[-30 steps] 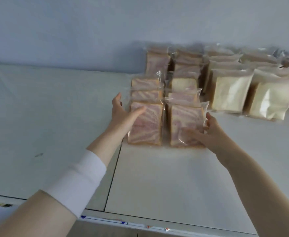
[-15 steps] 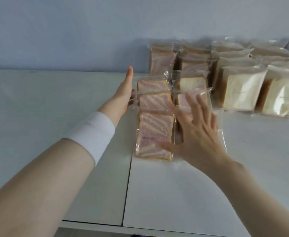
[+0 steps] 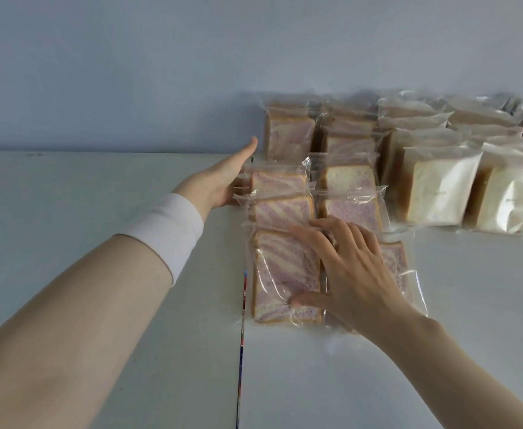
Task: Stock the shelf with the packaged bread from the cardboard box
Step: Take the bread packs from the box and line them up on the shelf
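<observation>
1. The right hand (image 3: 348, 267) lies flat with its fingers spread, pressing on two front bread packs (image 3: 286, 275); it grips nothing.
2. These packs lie flat on the white shelf (image 3: 316, 382), with the long axis running away from the person.
3. Beyond the fingertips, more swirl packs (image 3: 280, 209) lean in two rows.
4. The left hand (image 3: 223, 181), open and flat, touches the left side of the far rows.
5. Right of them stand white bread packs (image 3: 440, 193).

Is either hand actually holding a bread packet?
Neither grips one. The right hand lies flat across the front packets; the left hand rests open against the row's side.
</observation>
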`<state>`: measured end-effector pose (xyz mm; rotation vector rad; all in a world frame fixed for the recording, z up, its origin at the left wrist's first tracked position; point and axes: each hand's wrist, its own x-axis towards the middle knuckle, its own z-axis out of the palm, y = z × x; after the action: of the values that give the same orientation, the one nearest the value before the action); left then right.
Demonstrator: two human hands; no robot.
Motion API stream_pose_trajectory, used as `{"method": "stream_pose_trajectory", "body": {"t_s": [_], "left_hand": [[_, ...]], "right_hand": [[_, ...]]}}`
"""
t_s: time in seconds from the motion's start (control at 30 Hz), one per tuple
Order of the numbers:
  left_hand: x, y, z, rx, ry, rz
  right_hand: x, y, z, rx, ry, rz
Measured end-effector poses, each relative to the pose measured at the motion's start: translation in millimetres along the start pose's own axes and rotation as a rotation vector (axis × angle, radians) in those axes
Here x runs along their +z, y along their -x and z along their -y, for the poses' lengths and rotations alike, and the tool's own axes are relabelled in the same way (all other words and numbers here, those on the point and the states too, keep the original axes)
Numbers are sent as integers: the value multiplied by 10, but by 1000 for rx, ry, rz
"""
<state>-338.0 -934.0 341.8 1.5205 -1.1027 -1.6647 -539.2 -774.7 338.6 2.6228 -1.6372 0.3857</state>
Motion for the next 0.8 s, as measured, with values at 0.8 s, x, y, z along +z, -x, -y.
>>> {"method": "stream_pose_trajectory", "body": {"t_s": [0.8], "left_hand": [[56,-311,-122,330,140,203]], "right_hand": [[134,-284,-145,-15,69,-198]]}}
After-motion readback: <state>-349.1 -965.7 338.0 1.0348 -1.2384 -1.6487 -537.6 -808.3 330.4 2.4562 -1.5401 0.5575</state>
